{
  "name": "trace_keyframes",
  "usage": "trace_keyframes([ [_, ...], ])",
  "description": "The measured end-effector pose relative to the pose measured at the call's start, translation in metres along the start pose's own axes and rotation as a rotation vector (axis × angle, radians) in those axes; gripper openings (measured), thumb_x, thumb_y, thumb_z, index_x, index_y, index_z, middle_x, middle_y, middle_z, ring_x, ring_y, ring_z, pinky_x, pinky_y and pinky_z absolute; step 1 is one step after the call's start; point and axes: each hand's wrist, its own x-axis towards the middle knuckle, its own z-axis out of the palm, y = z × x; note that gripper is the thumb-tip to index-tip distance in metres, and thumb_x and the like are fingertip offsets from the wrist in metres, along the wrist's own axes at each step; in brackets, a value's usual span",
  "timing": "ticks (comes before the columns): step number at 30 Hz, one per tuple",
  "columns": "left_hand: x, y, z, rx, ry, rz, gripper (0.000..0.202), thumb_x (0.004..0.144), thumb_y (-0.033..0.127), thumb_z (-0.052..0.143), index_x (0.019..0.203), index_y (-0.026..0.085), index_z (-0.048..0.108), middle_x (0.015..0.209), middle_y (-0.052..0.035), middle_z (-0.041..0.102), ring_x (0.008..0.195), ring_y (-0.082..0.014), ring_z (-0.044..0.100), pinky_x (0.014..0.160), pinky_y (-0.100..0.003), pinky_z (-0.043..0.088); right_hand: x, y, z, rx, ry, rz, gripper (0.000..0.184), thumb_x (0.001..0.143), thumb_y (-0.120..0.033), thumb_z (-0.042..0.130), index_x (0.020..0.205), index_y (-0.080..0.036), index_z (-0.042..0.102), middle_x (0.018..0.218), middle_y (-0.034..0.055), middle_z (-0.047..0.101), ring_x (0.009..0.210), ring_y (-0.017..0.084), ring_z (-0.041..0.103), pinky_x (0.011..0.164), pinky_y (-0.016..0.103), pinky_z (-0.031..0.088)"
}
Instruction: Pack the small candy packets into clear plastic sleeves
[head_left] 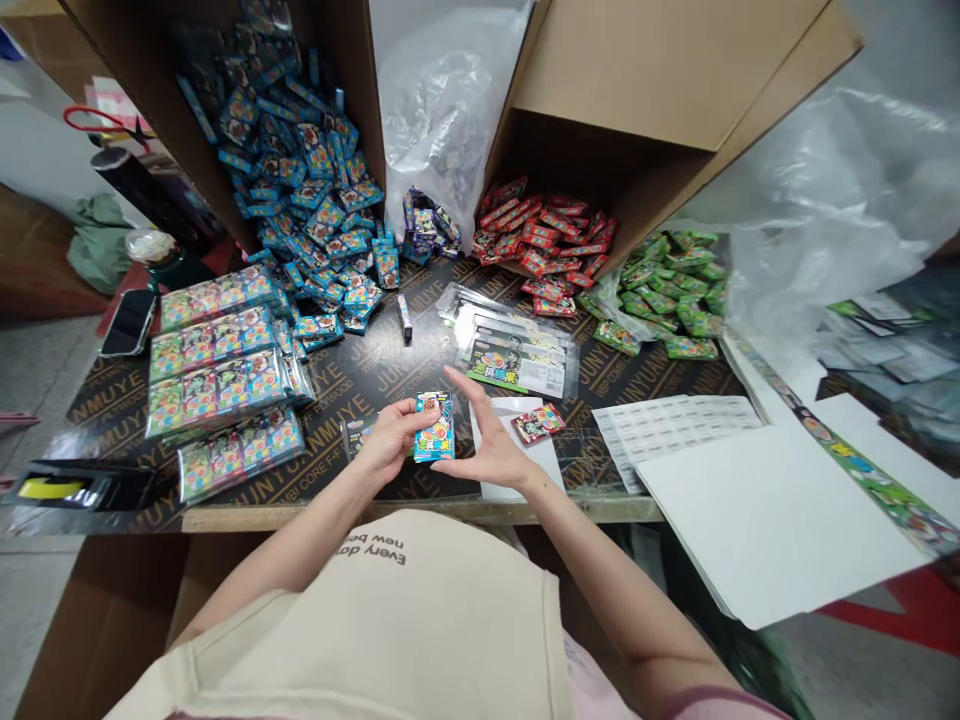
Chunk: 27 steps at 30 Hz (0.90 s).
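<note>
My left hand (396, 437) grips a small blue candy box (434, 428) with colourful print, thumb across its face. Beside it my right hand (489, 440) is spread, thumb and fingers wide apart around the box's right side, with nothing in its grasp. A red candy box (538, 424) lies on a white sheet (517, 465) just right of that hand. Beyond my hands lies a fan of printed clear plastic pouches (517, 360). A narrow dark purple box (405, 318) stands alone on the black table. Under my left hand a printed pouch is partly hidden.
Blue boxes (322, 220) spill from a carton at the back left, red boxes (547, 240) from another. Purple boxes (429, 225) and green boxes (667, 290) lie in plastic bags. Filled packs (217, 370) are stacked left, near a phone (129, 323) and tape dispenser (82, 485). White sheets (765, 500) overhang the right edge.
</note>
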Motion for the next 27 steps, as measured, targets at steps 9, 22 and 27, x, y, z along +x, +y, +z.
trace_keyframes([
  [9, 0.019, -0.005, -0.031, 0.762, 0.011, 0.415, 0.045, 0.072, 0.051, 0.068, 0.101, 0.017, 0.067, 0.102, -0.0112, 0.070, 0.095, -0.0247, 0.064, 0.089, -0.040, 0.047, -0.004, 0.022, -0.016, -0.287, 0.185, -0.048, 0.068, 0.060, -0.034, 0.069, 0.124, -0.025, 0.048, 0.117, 0.0083, 0.058, 0.114, 0.032, 0.051, 0.100, 0.046, 0.033],
  [22, 0.025, -0.013, -0.064, 1.582, -0.140, 0.712, 0.114, 0.061, 0.031, 0.077, 0.151, 0.023, 0.007, 0.133, -0.0123, 0.050, 0.123, -0.0310, 0.046, 0.110, -0.051, 0.023, -0.023, 0.074, -0.018, -0.209, -0.060, 0.076, 0.082, 0.063, -0.047, 0.079, 0.132, -0.024, 0.040, 0.134, 0.0121, 0.053, 0.127, 0.033, 0.046, 0.109, 0.053, 0.022],
  [27, 0.018, -0.002, -0.066, 1.464, -0.151, 0.690, 0.116, 0.059, 0.031, 0.079, 0.151, 0.024, 0.008, 0.129, -0.0103, 0.053, 0.120, -0.0306, 0.048, 0.109, -0.051, 0.025, -0.015, 0.062, -0.025, -0.083, -0.109, 0.079, 0.084, 0.062, -0.046, 0.081, 0.133, -0.027, 0.040, 0.136, 0.0101, 0.051, 0.127, 0.030, 0.046, 0.110, 0.050, 0.025],
])
